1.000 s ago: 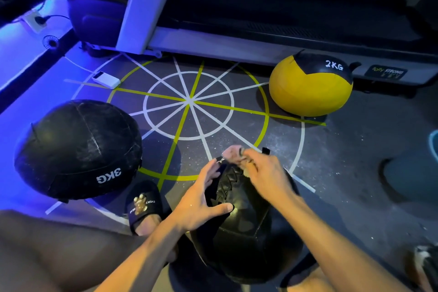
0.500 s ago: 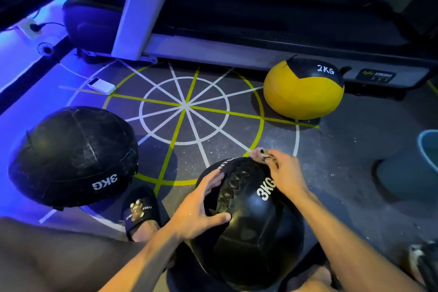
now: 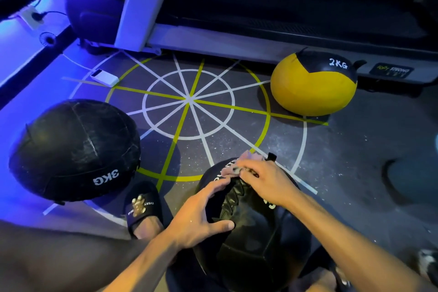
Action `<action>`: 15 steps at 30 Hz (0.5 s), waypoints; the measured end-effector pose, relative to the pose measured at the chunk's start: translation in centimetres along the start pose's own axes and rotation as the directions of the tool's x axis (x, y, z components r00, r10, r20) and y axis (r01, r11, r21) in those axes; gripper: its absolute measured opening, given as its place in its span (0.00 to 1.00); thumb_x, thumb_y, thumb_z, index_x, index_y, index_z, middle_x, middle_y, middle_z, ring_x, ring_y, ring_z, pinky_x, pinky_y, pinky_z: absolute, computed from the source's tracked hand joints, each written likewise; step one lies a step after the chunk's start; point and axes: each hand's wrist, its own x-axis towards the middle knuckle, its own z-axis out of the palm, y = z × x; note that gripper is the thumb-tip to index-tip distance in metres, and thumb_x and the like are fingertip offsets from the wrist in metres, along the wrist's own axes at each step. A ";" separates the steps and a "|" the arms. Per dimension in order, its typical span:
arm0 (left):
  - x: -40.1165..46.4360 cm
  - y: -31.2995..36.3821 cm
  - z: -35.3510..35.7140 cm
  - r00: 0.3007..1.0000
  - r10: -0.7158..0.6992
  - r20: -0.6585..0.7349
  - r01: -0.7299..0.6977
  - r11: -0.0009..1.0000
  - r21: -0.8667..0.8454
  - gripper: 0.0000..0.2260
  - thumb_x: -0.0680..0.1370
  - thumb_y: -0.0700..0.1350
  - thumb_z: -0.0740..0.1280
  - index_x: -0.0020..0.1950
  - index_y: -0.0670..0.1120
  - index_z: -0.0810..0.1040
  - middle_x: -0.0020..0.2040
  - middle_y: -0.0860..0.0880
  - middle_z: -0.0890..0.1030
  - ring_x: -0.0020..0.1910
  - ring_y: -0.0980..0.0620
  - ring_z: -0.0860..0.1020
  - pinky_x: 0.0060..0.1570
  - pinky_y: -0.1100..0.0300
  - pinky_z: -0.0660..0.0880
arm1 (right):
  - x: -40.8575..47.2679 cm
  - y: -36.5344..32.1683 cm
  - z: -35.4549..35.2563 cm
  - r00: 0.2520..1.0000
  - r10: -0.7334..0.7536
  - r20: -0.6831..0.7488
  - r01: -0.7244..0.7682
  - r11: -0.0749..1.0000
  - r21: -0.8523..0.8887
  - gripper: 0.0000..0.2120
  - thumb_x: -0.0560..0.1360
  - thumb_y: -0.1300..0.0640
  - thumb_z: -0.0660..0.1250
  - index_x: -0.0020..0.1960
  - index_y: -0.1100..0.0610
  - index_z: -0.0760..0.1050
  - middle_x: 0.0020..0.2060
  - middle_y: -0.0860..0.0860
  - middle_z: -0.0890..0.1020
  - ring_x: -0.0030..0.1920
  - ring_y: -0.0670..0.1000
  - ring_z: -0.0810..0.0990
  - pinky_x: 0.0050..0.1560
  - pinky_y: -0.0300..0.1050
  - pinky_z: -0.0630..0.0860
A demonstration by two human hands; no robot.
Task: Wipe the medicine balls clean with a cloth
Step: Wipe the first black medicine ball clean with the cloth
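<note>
Black scuffed ball (image 3: 251, 239) | right hand (image 3: 265, 180) pinches pink cloth (image 3: 239, 165) | left hand (image 3: 199, 216) fingers spread, steadying

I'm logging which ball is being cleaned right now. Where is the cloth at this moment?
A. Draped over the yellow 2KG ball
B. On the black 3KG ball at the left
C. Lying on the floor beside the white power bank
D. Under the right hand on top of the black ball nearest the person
D: the right hand presses the pinkish cloth onto the top of the near black ball, which the left hand steadies.
</note>
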 end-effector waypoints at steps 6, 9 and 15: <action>-0.5 0.5 1.2 0.998 -0.013 -0.055 0.008 0.997 -0.083 0.36 0.74 0.51 0.79 0.78 0.55 0.66 0.77 0.62 0.68 0.78 0.59 0.65 0.78 0.56 0.61 | 3.2 5.0 -1.5 0.970 0.230 -0.080 -0.237 0.967 -0.091 0.12 0.85 0.53 0.60 0.64 0.50 0.78 0.53 0.53 0.85 0.52 0.55 0.83 0.45 0.46 0.75; -1.0 -0.5 1.5 0.975 -0.068 -0.210 0.057 0.997 -0.056 0.46 0.68 0.62 0.80 0.80 0.58 0.61 0.78 0.62 0.64 0.79 0.58 0.62 0.78 0.55 0.61 | 2.3 2.3 -0.5 0.993 0.105 -0.043 -0.108 0.991 -0.072 0.12 0.84 0.53 0.61 0.65 0.48 0.79 0.46 0.49 0.83 0.42 0.47 0.81 0.42 0.40 0.76; -1.4 -1.9 1.5 0.959 -0.202 -0.200 0.163 0.967 -0.195 0.59 0.60 0.65 0.84 0.82 0.62 0.53 0.76 0.62 0.66 0.77 0.64 0.63 0.78 0.51 0.62 | -2.0 -3.1 1.7 0.891 -0.376 0.253 0.416 0.900 -0.130 0.15 0.80 0.53 0.58 0.60 0.41 0.78 0.55 0.40 0.80 0.53 0.41 0.75 0.59 0.41 0.73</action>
